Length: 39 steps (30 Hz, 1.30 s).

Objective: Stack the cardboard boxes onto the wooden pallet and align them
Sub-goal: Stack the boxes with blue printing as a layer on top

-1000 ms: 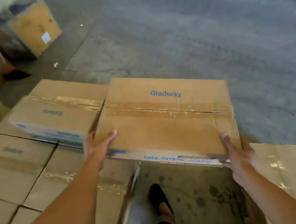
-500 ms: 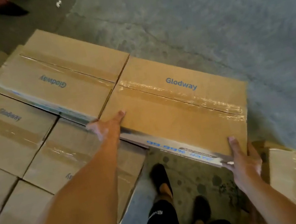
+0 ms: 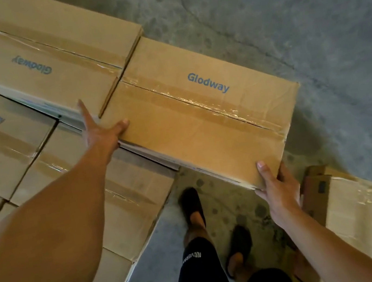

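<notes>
Nearest the camera: legs in black trousers with white lettering, feet in dark slippers on the stained concrete floor. Near right, a loose taped carton lies on the floor, apart from the stack. Right hand clamps the near right corner of the Glodway box: thumb flat on the top face, fingers curled round the right side. Left hand is at the near left corner of the same box: thumb laid on the top face, one finger straight and pointing far along the seam, hand splayed; remaining fingers hidden. The Glodway box lies flat with its taped seam up. Its left portion sits over the lower-layer boxes; its near right portion overhangs the floor above the feet. Its far left end butts against the neighbouring upper box, print inverted there; tops look roughly level, with the near edges not quite in line. Further lower-layer cartons fill the left side. Bare floor beyond, far and right.
</notes>
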{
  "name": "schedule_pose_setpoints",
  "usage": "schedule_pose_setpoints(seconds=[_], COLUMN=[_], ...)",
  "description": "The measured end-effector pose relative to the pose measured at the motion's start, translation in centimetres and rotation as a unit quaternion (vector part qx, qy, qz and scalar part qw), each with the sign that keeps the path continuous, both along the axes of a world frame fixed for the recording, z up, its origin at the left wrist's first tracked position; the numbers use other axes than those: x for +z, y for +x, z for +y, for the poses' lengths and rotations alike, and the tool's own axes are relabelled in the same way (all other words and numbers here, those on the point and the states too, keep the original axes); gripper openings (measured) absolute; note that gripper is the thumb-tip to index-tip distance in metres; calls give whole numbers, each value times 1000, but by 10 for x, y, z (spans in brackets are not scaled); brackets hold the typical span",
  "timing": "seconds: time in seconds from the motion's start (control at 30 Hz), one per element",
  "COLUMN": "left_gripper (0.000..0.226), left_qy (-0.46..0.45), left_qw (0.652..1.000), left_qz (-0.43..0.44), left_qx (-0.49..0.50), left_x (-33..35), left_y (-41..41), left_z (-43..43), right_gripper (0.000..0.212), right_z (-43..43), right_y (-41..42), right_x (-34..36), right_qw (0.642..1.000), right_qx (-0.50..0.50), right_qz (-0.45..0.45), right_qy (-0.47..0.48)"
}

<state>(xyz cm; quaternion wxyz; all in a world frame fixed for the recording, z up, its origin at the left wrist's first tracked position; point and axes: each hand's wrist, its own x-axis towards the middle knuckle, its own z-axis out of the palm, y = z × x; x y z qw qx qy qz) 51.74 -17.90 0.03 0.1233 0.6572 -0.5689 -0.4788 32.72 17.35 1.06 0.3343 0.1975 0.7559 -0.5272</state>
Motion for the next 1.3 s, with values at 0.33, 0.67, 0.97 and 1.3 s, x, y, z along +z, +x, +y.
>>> schedule_pose_setpoints(seconds=[0.33, 0.67, 0.97, 1.3], left_gripper=[102, 104, 67, 44], left_qy=[-2, -98, -353, -387], left_qw=[989, 940, 869, 691], left_qz=[-112, -278, -177, 65], left_qx=[-102, -173, -298, -607], left_x=[-1, -1, 49, 70], left_y=[20, 17, -81, -241], left_z=[-68, -79, 28, 341], right_gripper=[70, 56, 94, 75], right_z=[-33, -34, 7, 276], right_y=[25, 18, -14, 13], right_x=[1, -9, 13, 21], right_qw=[999, 987, 990, 974], right_qx=[30, 154, 107, -172], right_qz=[-26, -14, 48, 35], right_qy=[-18, 38, 78, 142])
